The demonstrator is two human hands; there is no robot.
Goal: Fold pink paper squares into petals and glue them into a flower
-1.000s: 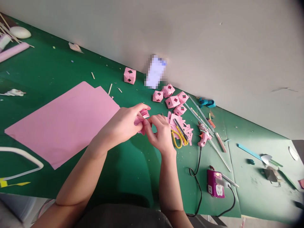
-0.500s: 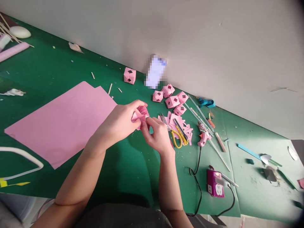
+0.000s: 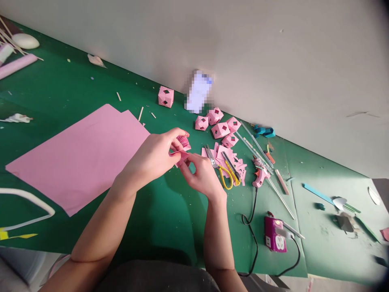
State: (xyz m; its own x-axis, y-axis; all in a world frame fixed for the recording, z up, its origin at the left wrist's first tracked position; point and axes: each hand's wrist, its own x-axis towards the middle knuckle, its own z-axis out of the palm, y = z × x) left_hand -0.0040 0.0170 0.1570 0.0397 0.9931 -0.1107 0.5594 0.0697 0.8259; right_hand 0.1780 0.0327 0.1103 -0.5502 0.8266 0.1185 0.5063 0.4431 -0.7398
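Note:
My left hand [image 3: 156, 156] has its fingers closed on a small folded piece of pink paper [image 3: 181, 154]. From the right, my right hand [image 3: 199, 172] pinches the same piece between thumb and fingers. Just beyond it is a stack of pink paper pieces [image 3: 184, 142], with my left fingertips at its upper edge; whether they grip it I cannot tell. Close to my right hand lie yellow-handled scissors [image 3: 225, 178] and a dark cutter knife [image 3: 230, 163] on pink paper scraps [image 3: 241, 165].
Pink faceted paper shapes [image 3: 221, 130] sit near the wall, one apart [image 3: 165, 97]. A pink paper sheet [image 3: 75, 158] covers the left side. To the right are a pink glue gun [image 3: 260, 176], clear sticks [image 3: 282, 198] and a purple power socket [image 3: 275, 235] with black cord.
The pink paper piece between my hands has tilted and now appears narrower, nearly edge-on. My right hand has shifted slightly down and right.

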